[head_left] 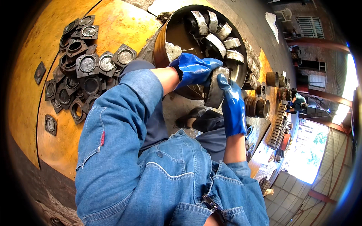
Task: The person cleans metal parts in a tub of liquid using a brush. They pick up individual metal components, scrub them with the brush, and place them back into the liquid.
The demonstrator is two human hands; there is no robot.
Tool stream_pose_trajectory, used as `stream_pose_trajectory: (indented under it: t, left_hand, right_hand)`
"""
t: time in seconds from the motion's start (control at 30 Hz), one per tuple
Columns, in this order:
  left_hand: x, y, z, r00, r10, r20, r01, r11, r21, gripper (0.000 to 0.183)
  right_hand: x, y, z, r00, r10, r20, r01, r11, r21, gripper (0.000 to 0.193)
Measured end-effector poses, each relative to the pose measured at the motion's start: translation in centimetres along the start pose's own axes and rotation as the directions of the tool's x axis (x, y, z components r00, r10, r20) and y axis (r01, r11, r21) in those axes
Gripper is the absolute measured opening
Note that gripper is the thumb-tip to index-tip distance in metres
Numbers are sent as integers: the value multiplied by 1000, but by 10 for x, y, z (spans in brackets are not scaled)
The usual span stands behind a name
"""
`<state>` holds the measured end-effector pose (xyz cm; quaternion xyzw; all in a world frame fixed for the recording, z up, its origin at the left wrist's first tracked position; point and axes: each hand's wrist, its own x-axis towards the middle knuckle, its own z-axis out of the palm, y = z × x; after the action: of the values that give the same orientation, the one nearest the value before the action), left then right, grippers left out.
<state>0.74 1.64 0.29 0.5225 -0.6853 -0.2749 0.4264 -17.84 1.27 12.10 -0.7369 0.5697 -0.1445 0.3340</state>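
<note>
A grey metal piece with a broad, curved band-like face [216,92] is held between my two gloved hands, at the near edge of a large round tub [160,47]. My left hand [198,69], in a blue rubber glove, grips its upper left side. My right hand [232,103], gloved the same way, has its thumb pressed on the face and its fingers behind, partly hidden. Inside the tub lie several similar wet metal bands [215,44], heaped at the far right beside brownish liquid [179,32].
Square black parts with round metal centres [87,64] are piled on yellow sheeting [62,150] at left. Stacked metal rings [252,106] and an upright cylinder [272,79] stand at right. Farther right is a long row of rings [278,126], near another person [298,102] bending over.
</note>
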Motion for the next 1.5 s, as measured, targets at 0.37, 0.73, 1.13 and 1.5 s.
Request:
stream_pose_trajectory:
  t: [0.37,0.73,1.13,1.5]
  left_hand:
    - [7,-35,30,998,7,-68,-18,988,-153,66]
    - [19,-59,53,999,10,-47,-26,938,-346,47]
    - [5,-17,19,1000,-2,17,3,997,-72,48]
    - [16,-49,45,1000,-10,-14,4,918,-397,49]
  right_hand:
    - [-8,-17,-4,992,106,75,-109,993,36,58]
    - [-9,-20,-7,990,123,64,-122,992,-9,61]
    - [-13,-22,-7,996,82,46,-82,997,-10,63]
    - [-9,-17,-3,998,39,52,-42,998,42,64]
